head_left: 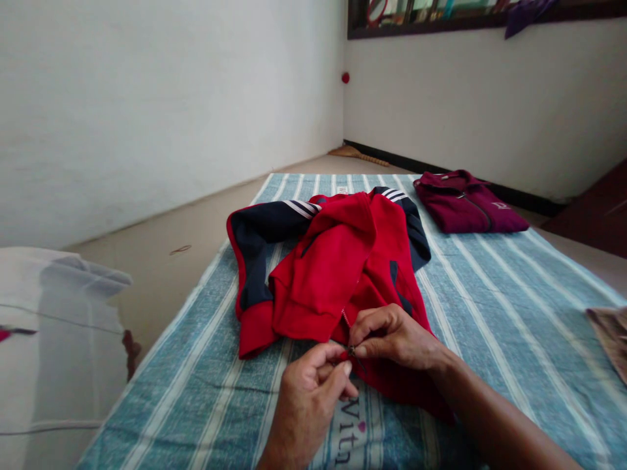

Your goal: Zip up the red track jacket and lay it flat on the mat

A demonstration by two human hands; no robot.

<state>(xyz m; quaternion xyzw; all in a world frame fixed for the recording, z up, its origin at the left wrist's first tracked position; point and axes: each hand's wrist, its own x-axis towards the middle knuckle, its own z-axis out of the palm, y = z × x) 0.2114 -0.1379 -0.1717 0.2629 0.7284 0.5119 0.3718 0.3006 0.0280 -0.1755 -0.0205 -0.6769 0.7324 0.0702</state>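
A red jacket (337,261) with navy sleeves and white stripes lies crumpled on a blue-and-white striped bedsheet (499,307). At the jacket's near hem, my left hand (308,398) pinches the bottom end of the zipper between thumb and fingers. My right hand (392,336) is closed in a pinch on the zipper pull (353,352) right beside it. The two hands touch at the zipper's base.
A folded maroon jacket (465,202) lies at the sheet's far right. A brownish cloth (612,336) shows at the right edge. A white bundle (53,339) sits at the left on the floor. White walls close the room behind.
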